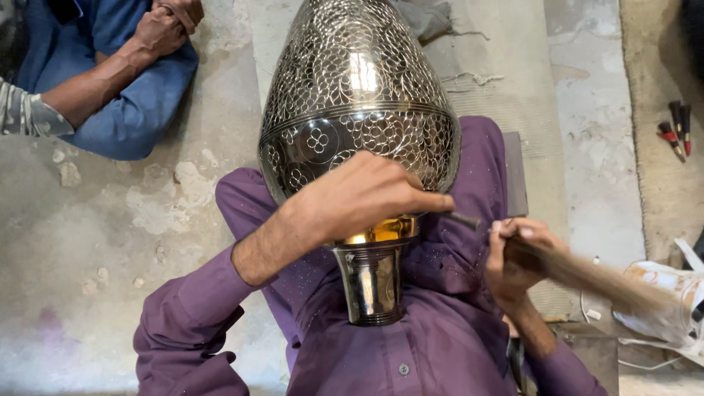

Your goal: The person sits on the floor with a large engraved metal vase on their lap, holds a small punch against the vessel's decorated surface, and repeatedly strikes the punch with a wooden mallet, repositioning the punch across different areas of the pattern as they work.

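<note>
Left hand (363, 194) is closed on one thin metal punch (462, 218), its tip against the lower belly of the single engraved metal vase (356, 110) resting in the purple-clad lap; just beside it the right hand (522, 258) is clenched on a wooden mallet (594, 277), blurred and hard to make out. Beyond the hands the vase's top is cut off. Three red-handled tools (676, 126) lie far right on the floor, and another person's two clasped hands (167, 22) rest far left.
</note>
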